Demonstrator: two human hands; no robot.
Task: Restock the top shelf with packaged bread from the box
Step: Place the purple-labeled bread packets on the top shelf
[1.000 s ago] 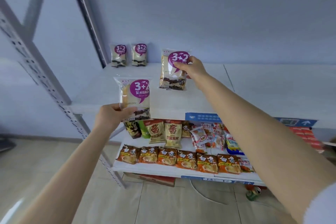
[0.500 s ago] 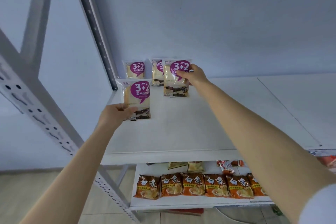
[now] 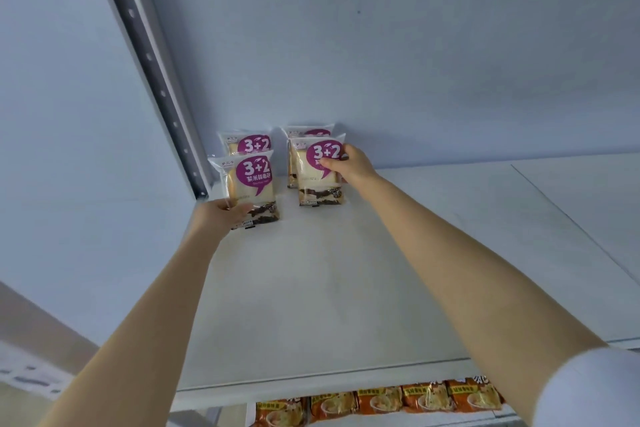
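Both held packs have gone deeper onto the top shelf point(image 3: 346, 288), closing on the two at the wall. The left hand point(image 3: 221, 215) grips the lower left edge of the left bread pack point(image 3: 251, 184), which is upright, long axis vertical, label facing the camera, just before the rear left pack point(image 3: 247, 142). The right hand point(image 3: 349, 166) pinches the upper right of the right bread pack point(image 3: 320, 170), equally upright, overlapping the rear right pack point(image 3: 308, 131).

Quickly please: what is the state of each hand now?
Left hand: holding the front-left bread pack.
Right hand: holding the front-right bread pack.
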